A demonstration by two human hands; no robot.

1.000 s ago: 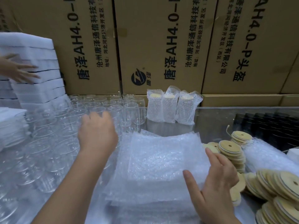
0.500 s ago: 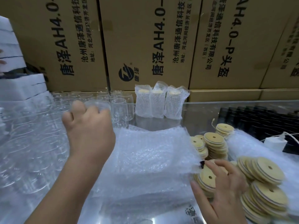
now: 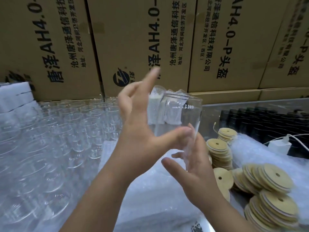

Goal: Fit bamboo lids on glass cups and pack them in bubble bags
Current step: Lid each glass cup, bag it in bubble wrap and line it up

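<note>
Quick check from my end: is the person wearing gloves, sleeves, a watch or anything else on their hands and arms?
Nothing is worn that shows. The left hand and right hand are bare, with no gloves, rings or tape. Both forearms are uncovered down to the bottom of the picture: no sleeve, cuff, watch or wristband shows. The nails look short and unpainted. The upper arms are out of view.

Two bare forearms rise from the near edge, each ending in a hand. No sleeve shows on either arm as far as the near edge of the view; no watch, band, ring or glove is worn. The left hand (image 3: 138, 131) and the right hand (image 3: 197, 166) have short, unpainted fingernails, plainest on the right thumb. The tip of the left hand's far finger is blurred. The arms look slender and smooth, with no marks to be made out
</note>
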